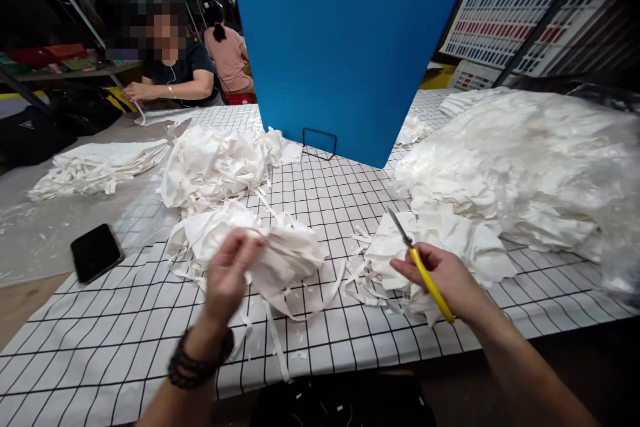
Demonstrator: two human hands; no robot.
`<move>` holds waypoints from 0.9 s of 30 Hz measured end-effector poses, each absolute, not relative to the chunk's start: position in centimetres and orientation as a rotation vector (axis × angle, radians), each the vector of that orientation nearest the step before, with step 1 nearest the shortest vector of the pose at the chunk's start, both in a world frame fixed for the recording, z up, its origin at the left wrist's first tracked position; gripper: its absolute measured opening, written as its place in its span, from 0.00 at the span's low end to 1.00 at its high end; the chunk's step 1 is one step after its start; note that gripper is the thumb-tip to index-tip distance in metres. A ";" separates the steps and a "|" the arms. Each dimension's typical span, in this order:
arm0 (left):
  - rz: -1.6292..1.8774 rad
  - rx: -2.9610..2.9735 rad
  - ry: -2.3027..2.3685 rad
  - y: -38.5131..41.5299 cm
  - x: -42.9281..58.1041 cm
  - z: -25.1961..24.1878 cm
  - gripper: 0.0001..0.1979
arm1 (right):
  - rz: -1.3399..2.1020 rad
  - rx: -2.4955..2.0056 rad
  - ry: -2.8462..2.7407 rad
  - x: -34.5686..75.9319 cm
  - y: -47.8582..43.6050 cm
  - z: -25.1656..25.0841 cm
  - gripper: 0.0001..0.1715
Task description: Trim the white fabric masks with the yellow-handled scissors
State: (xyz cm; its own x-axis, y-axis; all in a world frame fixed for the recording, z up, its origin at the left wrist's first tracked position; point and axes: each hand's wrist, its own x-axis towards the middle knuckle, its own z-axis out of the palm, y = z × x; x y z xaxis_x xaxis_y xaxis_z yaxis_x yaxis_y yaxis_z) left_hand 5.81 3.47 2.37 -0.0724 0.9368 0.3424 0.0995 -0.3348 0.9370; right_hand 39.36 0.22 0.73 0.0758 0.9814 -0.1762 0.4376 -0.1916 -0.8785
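Observation:
My right hand (440, 273) is closed around yellow-handled scissors (425, 280), whose metal blades point up and away over a pile of white fabric pieces (450, 237). Thumb and fingers of my left hand (233, 267) pinch the edge of a white fabric piece (287, 253), which is slightly blurred. From this cloth a narrow white strap (276, 340) hangs toward the table's front edge. Another strap runs to the right. Small white scraps (300, 337) lie scattered between my hands.
A grid-patterned tablecloth (150, 347) covers the table. White cloth heaps (215, 163) lie at left; a plastic-covered heap (540, 160) fills the right. A phone (97, 253) rests at left. A tall blue board (345, 47) stands behind. Two people (175, 80) sit further back.

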 end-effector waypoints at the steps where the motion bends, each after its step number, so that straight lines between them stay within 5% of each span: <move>1: 1.600 1.551 1.253 4.8 4.1 3.3 0.08 | 0.938 -1.814 -1.437 40.0 0.7 1.0 0.18; 3: 1.532 1.725 1.573 7.2 1.4 5.0 0.10 | 0.730 -1.991 -1.488 40.6 1.7 1.4 0.14; 7: 0.513 1.978 2.172 8.3 1.3 6.4 0.21 | 0.668 -2.037 -1.646 39.7 3.8 0.6 0.10; 9: 0.324 2.021 2.215 7.1 4.0 5.6 0.28 | 0.688 -2.002 -1.665 39.3 4.5 -0.2 0.12; 13: 0.472 2.190 1.567 4.8 11.9 2.5 0.25 | 0.762 -1.929 -1.601 39.5 4.5 -0.1 0.10; 17: 0.661 2.112 0.889 5.2 18.5 0.1 0.32 | 1.173 -1.323 -1.435 39.2 3.1 3.4 0.14; 21: 0.775 2.037 0.880 6.5 20.8 0.3 0.07 | 1.159 -0.977 -1.407 38.3 2.8 7.4 0.14; 27: 0.847 1.569 1.090 8.0 17.5 0.7 0.09 | 0.759 -0.827 -1.351 38.2 5.0 10.8 0.13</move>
State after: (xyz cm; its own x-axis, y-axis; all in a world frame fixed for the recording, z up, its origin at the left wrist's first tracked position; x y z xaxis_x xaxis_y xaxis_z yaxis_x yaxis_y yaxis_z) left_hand 17.47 7.97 0.68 0.3475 0.9377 0.0021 0.2338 -0.0888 0.9682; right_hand 38.22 4.96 10.79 0.0783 0.8538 0.5147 0.0042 0.5160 -0.8566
